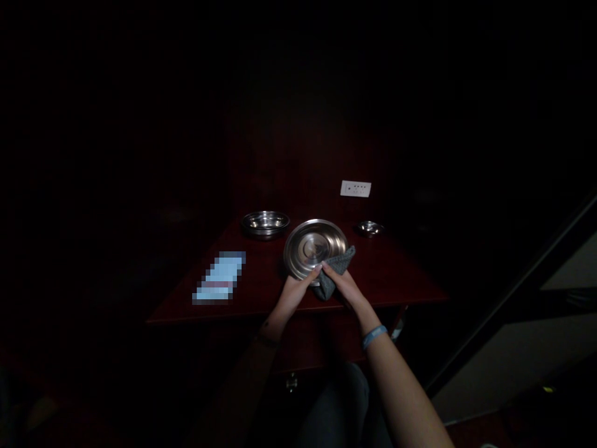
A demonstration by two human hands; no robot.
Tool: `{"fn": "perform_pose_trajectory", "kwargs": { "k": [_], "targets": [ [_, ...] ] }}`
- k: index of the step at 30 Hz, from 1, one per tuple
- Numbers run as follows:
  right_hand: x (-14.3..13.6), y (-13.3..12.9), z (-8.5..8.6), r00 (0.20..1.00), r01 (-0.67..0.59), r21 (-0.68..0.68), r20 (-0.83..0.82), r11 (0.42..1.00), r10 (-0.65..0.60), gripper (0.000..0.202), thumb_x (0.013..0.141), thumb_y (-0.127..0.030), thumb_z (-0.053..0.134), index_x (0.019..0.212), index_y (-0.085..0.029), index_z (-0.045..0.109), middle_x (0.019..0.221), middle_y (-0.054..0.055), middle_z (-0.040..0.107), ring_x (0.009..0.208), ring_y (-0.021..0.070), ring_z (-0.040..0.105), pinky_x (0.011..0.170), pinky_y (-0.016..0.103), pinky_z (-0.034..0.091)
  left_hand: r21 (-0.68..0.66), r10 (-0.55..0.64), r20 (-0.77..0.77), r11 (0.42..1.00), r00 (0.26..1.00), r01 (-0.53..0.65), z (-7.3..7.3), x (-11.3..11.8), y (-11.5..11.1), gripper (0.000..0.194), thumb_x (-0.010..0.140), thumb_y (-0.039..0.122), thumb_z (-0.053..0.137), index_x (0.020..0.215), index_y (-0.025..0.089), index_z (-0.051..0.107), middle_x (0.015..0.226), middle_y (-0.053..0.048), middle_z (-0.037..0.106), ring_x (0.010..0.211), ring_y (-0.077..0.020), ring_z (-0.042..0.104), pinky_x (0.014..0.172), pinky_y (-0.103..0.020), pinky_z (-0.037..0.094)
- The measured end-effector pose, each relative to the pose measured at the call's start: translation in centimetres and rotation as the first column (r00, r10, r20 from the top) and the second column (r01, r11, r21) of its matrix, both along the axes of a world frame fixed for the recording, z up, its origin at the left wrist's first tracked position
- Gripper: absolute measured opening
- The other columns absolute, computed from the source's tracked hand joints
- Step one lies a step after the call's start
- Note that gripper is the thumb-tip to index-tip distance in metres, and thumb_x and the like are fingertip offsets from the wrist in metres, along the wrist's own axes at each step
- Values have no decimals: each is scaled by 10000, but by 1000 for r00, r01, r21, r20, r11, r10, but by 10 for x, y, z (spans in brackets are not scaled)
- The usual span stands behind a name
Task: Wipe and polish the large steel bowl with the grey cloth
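A shiny steel bowl (314, 246) is held tilted above the front part of the table, its inside facing me. My left hand (297, 287) grips its lower left rim, thumb over the edge and fingers hidden beneath. A grey cloth (328, 288) lies bunched over the bowl's lower right rim. My right hand (342, 284) is closed on this cloth, its thumb near the left thumb and pressing toward the bowl. Whether the right fingers also touch the bowl itself is hidden by the cloth.
Stacked steel bowls (265, 224) stand at the back left of the dark red table (261, 298). A small steel bowl (370, 229) sits at the back right, below a white wall socket (356, 188). A blurred, light blue flat object (220, 279) lies at the left.
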State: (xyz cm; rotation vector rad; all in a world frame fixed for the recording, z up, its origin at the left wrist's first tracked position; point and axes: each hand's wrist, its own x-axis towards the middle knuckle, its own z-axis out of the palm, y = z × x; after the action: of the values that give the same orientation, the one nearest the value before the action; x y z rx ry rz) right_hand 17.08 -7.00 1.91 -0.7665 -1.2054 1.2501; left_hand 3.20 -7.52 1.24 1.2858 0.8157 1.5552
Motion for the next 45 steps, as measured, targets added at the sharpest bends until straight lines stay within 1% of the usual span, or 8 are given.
{"fn": "perform_pose_trajectory", "kwargs": {
  "k": [6,12,16,26,29,34,38,45],
  "targets": [
    [-1,3,-3,1000,8,1,-1,1000,-8,525,675,-550,855,1061,-210,754,1080,44,785,1130,271,702,999,316,532,31,18,-18,999,1000,-18,-3,0,2,596,754,414,760,1301,209,638,1400,-94,635,1342,-274,555,1230,-479,288],
    [-1,9,-5,999,-35,10,-32,999,35,589,620,-519,895,1092,-201,742,1114,50,778,1163,281,686,1059,347,500,51,51,-31,998,998,-49,-4,0,3,590,759,418,755,1296,203,636,1397,-98,636,1332,-267,560,1227,-472,291],
    [0,10,-7,998,-51,-13,-47,999,51,561,669,-519,865,1114,-205,731,1129,45,775,1165,273,687,1091,371,476,48,58,-41,997,997,-56,0,2,2,626,738,451,764,1303,217,629,1388,-82,644,1341,-264,549,1227,-454,295],
    [-7,0,3,998,55,-18,-24,998,-55,570,657,-555,855,1091,-205,737,1074,51,785,1201,305,668,1077,382,497,3,34,-11,999,999,-34,3,1,-2,623,716,420,792,1285,216,643,1341,-92,672,1356,-275,539,1225,-471,293],
    [-5,3,1,999,22,-13,-27,1000,-22,535,682,-505,849,1113,-212,728,1129,44,773,1200,279,670,1085,364,487,-16,31,-9,999,999,-31,4,0,-2,615,713,419,795,1276,219,649,1355,-88,664,1352,-280,543,1229,-487,285],
    [-3,12,-5,998,-5,-43,-65,999,3,402,691,-400,852,1033,-215,751,1079,33,783,1142,276,693,1040,330,510,-30,13,-15,999,1000,-13,4,-1,-3,585,726,409,797,1256,205,655,1376,-81,652,1359,-290,538,1236,-474,288],
    [-4,11,-5,994,-20,6,-105,1000,20,376,718,-371,835,1048,-214,748,1077,28,781,1135,260,696,1043,311,500,-27,13,-8,1000,1000,-13,4,-2,-4,573,759,361,781,1278,169,630,1412,-86,625,1376,-307,518,1236,-466,298],
    [-2,0,1,999,-1,15,-39,1000,1,397,745,-427,819,1043,-178,735,1102,83,770,1122,285,694,1090,424,479,-50,10,-4,999,1000,-10,4,-1,-5,570,751,362,788,1266,166,641,1386,-84,646,1352,-311,544,1230,-477,313]
  ]
}}
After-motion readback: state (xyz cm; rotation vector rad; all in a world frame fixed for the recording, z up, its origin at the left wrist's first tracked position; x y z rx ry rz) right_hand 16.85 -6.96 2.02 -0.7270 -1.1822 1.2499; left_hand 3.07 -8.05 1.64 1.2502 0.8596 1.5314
